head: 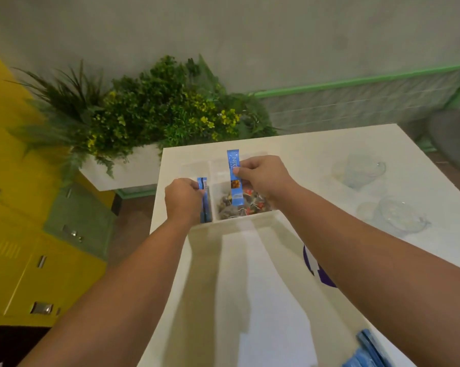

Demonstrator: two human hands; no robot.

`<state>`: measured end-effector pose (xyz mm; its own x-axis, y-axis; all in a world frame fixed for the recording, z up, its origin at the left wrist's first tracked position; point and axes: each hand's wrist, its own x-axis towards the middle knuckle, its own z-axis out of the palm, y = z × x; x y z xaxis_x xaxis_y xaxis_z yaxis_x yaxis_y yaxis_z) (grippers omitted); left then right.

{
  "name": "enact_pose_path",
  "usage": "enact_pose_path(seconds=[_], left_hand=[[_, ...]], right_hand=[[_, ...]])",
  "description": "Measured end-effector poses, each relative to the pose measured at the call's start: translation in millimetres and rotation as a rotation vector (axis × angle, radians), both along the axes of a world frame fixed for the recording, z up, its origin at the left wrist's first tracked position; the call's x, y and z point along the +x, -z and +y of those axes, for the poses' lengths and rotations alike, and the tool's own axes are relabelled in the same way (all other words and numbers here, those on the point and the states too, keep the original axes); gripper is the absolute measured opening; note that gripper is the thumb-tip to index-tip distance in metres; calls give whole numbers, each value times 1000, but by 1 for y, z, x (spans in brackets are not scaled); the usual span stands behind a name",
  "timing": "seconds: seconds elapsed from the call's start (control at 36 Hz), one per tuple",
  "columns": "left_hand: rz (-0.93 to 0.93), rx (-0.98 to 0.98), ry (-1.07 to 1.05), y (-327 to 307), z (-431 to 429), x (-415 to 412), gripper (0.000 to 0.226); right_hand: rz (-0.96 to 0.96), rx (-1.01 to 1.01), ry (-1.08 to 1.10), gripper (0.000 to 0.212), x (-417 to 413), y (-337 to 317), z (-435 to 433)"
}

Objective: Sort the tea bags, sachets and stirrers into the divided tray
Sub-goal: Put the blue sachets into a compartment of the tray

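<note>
1. Both hands pinch blue sachets over the tray [266,217]: left hand [182,198] lowers one [202,186] into its left slot; right hand [260,176] holds another [234,178] above the tea bags [239,205].
2. Risk: a loose right pinch could drop that sachet among the tea bags.
3. More sachets [366,350] lie near the table's front edge.

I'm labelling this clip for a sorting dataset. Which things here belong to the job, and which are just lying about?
Part of the job:
- divided tray
- blue sachet in the right hand
- blue sachets under the left hand
- tea bags in a tray compartment
- more blue sachets at the table's near edge

Just lying about:
- clear glass cups
- planter of greenery
- yellow cabinets
</note>
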<state>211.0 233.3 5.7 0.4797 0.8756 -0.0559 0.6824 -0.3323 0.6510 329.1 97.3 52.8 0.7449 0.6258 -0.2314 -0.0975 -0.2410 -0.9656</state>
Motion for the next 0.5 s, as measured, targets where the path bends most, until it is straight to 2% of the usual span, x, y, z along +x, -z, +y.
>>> enact_pose_path(seconds=[0.06,0.28,0.39,0.44,0.5], left_hand=[[25,20,18,5,-1,1,6],[72,3,4,17,4,2,14],[41,73,-7,17,13,-9,19],[-26,109,-8,13,19,-21,14],[-87,126,-7,8,21,-32,19]], right_hand=[[4,-6,-15,16,2,5,1],[-6,-1,3,11,1,17,13],[-39,-16,-4,10,-7,20,29],[-27,-16,-32,11,-14,21,40],[-21,-27,-58,9,-20,23,49]])
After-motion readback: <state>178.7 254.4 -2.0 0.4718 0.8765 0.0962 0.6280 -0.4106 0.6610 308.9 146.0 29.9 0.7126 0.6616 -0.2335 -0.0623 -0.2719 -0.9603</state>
